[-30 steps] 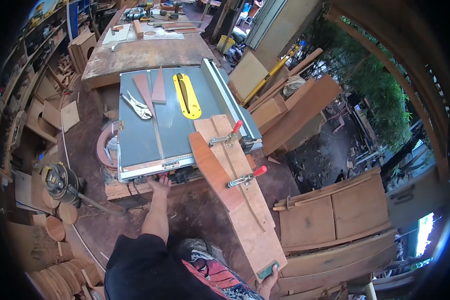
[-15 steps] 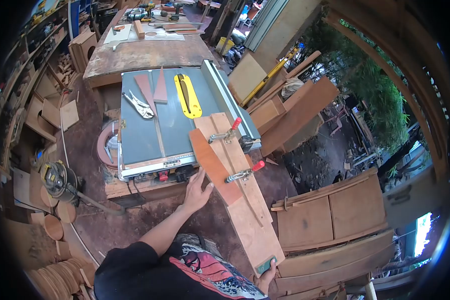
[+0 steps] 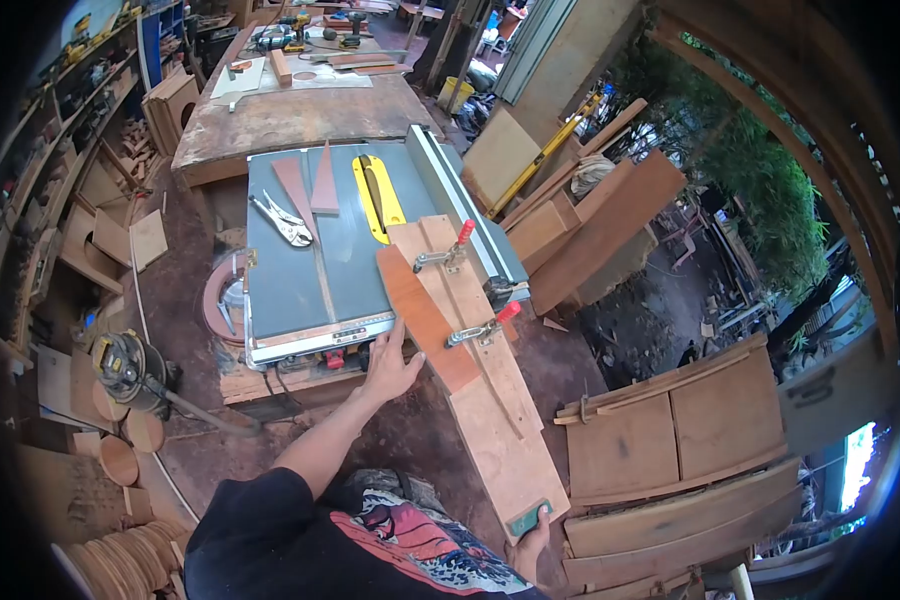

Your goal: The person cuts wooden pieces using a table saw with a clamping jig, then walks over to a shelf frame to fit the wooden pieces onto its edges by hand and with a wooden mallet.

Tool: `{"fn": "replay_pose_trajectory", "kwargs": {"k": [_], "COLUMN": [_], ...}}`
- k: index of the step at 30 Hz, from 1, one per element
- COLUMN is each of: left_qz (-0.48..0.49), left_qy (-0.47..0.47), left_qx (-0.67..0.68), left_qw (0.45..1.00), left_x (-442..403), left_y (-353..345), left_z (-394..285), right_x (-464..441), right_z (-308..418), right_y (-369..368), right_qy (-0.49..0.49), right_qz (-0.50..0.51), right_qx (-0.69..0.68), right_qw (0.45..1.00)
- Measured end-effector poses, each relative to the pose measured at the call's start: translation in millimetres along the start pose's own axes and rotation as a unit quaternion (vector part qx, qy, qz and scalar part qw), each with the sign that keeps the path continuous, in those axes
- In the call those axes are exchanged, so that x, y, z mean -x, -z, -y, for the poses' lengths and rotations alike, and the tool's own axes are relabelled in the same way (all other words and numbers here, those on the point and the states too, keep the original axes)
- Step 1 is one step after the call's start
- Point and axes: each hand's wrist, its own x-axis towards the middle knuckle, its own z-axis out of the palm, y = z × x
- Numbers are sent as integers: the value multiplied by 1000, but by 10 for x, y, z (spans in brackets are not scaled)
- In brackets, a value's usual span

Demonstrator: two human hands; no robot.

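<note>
A long plywood jig (image 3: 495, 425) lies angled over the front of the table saw (image 3: 290, 290), its far end reaching the yellow throat plate (image 3: 378, 195). Two toggle clamps with red handles, the far clamp (image 3: 450, 255) and the near clamp (image 3: 482, 328), sit over a reddish-brown board (image 3: 425, 320) on the jig. My left hand (image 3: 390, 368) is open, fingers stretched out, at the board's left edge by the saw's front rail. At the jig's near end my right hand (image 3: 532, 538) grips a green block (image 3: 528, 517); part of that hand is hidden.
Locking pliers (image 3: 283, 220) and two thin wood wedges (image 3: 323, 182) lie on the saw top. The rip fence (image 3: 450, 190) runs along its right side. A shop vacuum (image 3: 125, 370) stands at left, and stacked panels (image 3: 675, 430) are at right.
The jig and its clamped board have slid slightly forward, now overlapping the throat plate's near end. Both hands have kept their places on it. The camera view has shifted a little.
</note>
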Motion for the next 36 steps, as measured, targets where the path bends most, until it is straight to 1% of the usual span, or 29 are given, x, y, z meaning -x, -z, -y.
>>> {"fn": "replay_pose_trajectory", "kwargs": {"k": [3,7,10,12,16,19,22,27,36], "left_qz": [7,-1,-37,-25,1,-34,-30,-21,-2], "left_qy": [2,0,-27,-17,5,-7,6,17,35], "left_qx": [-10,-34,-74,-74,-84,-101,-110,-100,-92], "left_qw": [1000,999,996,997,996,994,993,995,995], "left_x": [-81,-172,-275,-357,-543,-645,-749,-856,-1006], "left_y": [36,60,-15,46,148,112,116,198,261], "left_z": [27,45,195,191,193,303,369,343,367], "right_x": [-16,-113,24,41,-43,-112,-67,-129,-296], "right_z": [-5,-69,-12,-14,-97,-150,-136,-174,-324], "right_y": [-48,-83,-386,-509,-649,-701,-855,-954,-983], "right_qy": [-8,12,11,19,-1,-14,-14,-37,-16], "right_qz": [9,11,13,12,-9,1,13,4,22], "right_qx": [2,16,7,7,-1,-6,-8,-10,-8], "right_qw": [1000,1000,1000,1000,1000,1000,1000,999,1000]}}
